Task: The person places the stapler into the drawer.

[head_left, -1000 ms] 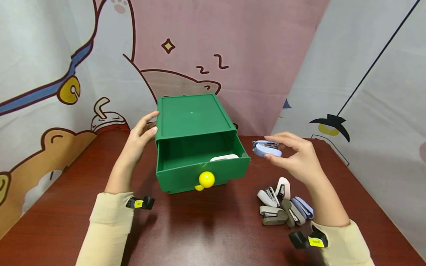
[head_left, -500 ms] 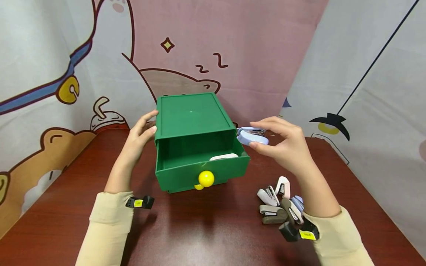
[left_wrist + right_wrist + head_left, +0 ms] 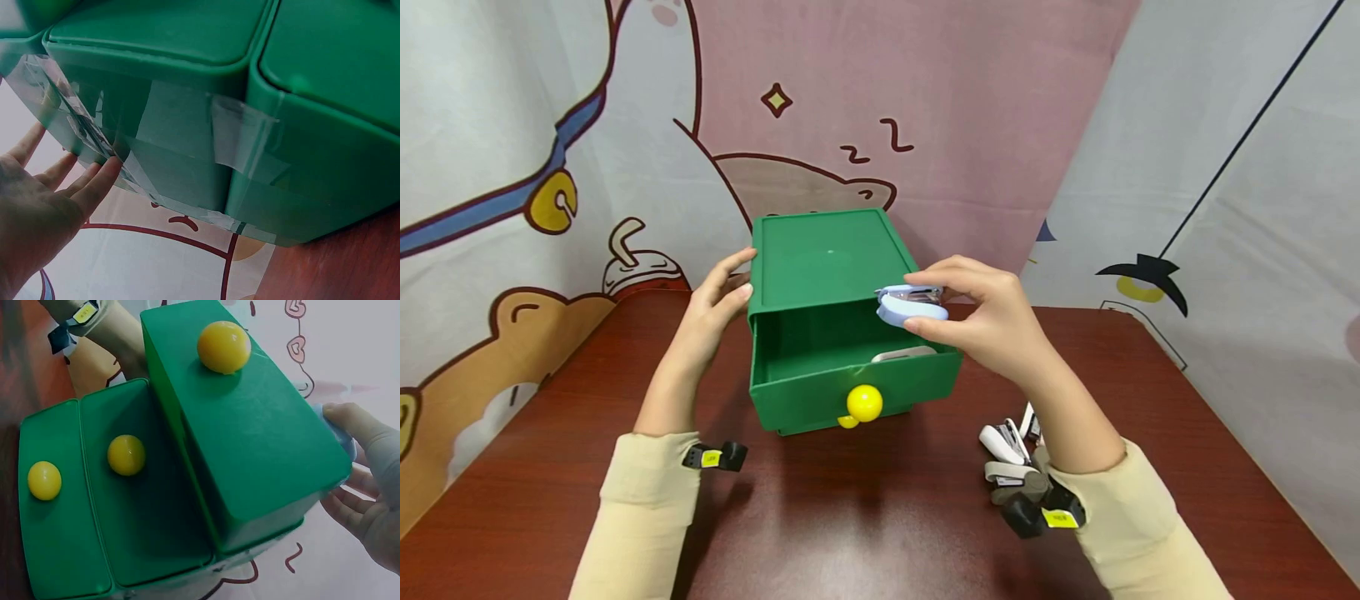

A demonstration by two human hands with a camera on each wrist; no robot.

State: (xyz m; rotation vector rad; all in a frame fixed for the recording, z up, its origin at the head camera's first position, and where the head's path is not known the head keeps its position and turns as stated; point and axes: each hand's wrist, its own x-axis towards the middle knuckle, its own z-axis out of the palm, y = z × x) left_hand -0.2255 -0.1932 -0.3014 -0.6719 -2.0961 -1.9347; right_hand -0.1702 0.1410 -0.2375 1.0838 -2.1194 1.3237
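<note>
Thumb and fingertips of the right hand pinch a small light-blue plastic stapler from above and below, clamped on it with its nose pointing left. The stapler is held over the right part of an open green plastic drawer, just in front of the edge of the green box-shaped cabinet's top; whether it touches the drawer cannot be told. A glossy yellow ball knob sits on the drawer front, and a flat white object shows inside, just behind that front at the right. The left hand has its fingers extended and slightly apart, thumb and fingertips resting along the cabinet's left side, where the left wrist view shows clear plastic film. In the right wrist view, two closed green drawers, each with a yellow knob, lie beneath the open one. On the reddish-brown wooden table, near the right forearm and partly hidden by it, lie a white stapler and a grey stapler in a close group. Behind hangs a pink-and-white cartoon-printed cloth.
</note>
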